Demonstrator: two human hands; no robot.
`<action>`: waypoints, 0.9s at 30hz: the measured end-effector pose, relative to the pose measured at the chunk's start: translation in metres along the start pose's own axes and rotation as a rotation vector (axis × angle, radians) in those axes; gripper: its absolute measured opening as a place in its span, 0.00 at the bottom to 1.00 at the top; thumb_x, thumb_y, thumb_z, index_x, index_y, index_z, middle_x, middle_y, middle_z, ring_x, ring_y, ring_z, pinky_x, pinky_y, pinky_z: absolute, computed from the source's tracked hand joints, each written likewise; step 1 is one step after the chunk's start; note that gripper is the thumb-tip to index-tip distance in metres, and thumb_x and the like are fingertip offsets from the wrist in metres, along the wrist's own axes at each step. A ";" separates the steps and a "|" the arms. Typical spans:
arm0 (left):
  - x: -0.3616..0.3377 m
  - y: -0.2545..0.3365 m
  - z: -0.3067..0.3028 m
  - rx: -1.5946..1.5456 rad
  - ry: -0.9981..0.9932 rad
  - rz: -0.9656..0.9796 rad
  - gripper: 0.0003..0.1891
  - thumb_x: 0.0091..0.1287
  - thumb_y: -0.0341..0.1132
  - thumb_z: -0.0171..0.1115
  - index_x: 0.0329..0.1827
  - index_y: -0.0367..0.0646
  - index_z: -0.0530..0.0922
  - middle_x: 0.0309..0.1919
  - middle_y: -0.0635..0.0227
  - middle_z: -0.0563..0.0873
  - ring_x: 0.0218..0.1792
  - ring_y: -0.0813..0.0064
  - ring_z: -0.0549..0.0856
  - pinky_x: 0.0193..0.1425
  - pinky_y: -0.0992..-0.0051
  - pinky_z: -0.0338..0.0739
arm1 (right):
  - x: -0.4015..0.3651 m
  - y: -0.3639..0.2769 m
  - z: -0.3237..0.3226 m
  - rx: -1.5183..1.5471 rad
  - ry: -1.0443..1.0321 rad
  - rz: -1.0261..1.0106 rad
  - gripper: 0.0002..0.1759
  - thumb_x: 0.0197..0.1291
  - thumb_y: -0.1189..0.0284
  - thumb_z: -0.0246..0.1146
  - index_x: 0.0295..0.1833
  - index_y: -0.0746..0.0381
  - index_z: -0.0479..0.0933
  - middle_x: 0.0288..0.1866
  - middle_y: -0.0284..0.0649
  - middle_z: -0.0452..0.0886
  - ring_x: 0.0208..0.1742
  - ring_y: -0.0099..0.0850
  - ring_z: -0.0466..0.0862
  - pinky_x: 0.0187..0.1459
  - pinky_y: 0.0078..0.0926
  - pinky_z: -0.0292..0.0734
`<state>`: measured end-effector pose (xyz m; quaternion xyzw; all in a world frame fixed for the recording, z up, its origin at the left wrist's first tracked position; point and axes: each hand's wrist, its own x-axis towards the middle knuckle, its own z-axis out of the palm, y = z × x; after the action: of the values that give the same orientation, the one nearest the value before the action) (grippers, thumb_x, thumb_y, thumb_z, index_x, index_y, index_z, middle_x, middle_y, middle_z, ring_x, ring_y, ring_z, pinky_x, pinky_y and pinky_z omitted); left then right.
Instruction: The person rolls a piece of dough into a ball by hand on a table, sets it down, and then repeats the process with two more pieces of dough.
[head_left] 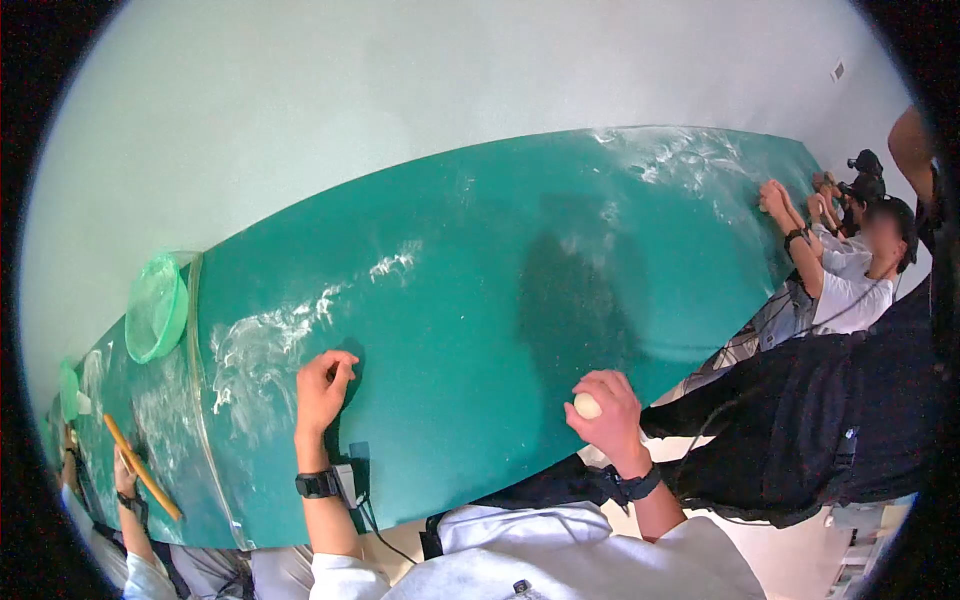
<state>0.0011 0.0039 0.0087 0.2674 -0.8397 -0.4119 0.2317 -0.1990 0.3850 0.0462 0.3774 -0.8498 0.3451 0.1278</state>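
A pale round dough ball [587,405] rests in the curled fingers of my right hand [612,420], held above the near edge of the green table [450,300]. Off to the left, my left hand [325,390] hovers over or touches the tabletop with its fingers bent in and the thumb close to them. Nothing shows between those fingers. White flour [260,350] is smeared over the table just beyond my left hand. Each of my wrists wears a black band, and a cable hangs beside the left one.
At the left stands a green mesh basket [157,310] near a strip [200,400] across the table. Another person's hand there is at a wooden rolling pin [143,468]. People work along the right end, near more flour [680,160]. A dark garment [800,420] is close on my right.
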 end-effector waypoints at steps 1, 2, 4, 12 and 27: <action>0.000 0.000 0.000 0.016 -0.007 -0.018 0.09 0.73 0.34 0.61 0.41 0.39 0.86 0.26 0.66 0.86 0.28 0.79 0.84 0.32 0.76 0.74 | -0.006 0.010 0.003 -0.009 -0.123 -0.036 0.17 0.42 0.76 0.77 0.38 0.59 0.78 0.49 0.44 0.78 0.48 0.44 0.82 0.46 0.40 0.80; 0.000 0.001 0.000 0.032 -0.014 -0.041 0.09 0.73 0.34 0.61 0.41 0.40 0.86 0.26 0.66 0.86 0.28 0.80 0.84 0.32 0.76 0.74 | -0.009 0.017 0.006 -0.014 -0.121 -0.040 0.17 0.42 0.76 0.77 0.38 0.59 0.78 0.49 0.44 0.78 0.48 0.44 0.82 0.46 0.40 0.80; 0.000 0.003 0.000 0.050 -0.018 -0.042 0.09 0.73 0.34 0.61 0.41 0.40 0.86 0.26 0.67 0.86 0.27 0.80 0.84 0.32 0.77 0.74 | -0.012 0.020 0.008 0.056 -0.046 -0.020 0.14 0.43 0.74 0.76 0.36 0.58 0.79 0.51 0.42 0.79 0.47 0.43 0.82 0.46 0.40 0.81; -0.001 0.002 -0.001 0.062 -0.026 -0.037 0.09 0.73 0.35 0.61 0.41 0.40 0.86 0.26 0.67 0.86 0.26 0.79 0.83 0.32 0.76 0.74 | -0.020 0.014 0.015 -0.077 -0.005 -0.074 0.18 0.38 0.76 0.78 0.39 0.59 0.82 0.51 0.42 0.80 0.48 0.42 0.82 0.48 0.39 0.81; 0.000 -0.003 0.000 0.056 -0.024 -0.035 0.09 0.73 0.35 0.61 0.41 0.40 0.86 0.26 0.67 0.86 0.26 0.79 0.83 0.31 0.76 0.73 | -0.009 0.017 0.011 0.065 0.041 -0.047 0.24 0.39 0.75 0.78 0.47 0.59 0.80 0.47 0.45 0.80 0.50 0.45 0.82 0.51 0.38 0.80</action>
<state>0.0020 0.0026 0.0064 0.2835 -0.8487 -0.3956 0.2069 -0.2044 0.3903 0.0254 0.3938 -0.8264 0.3771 0.1410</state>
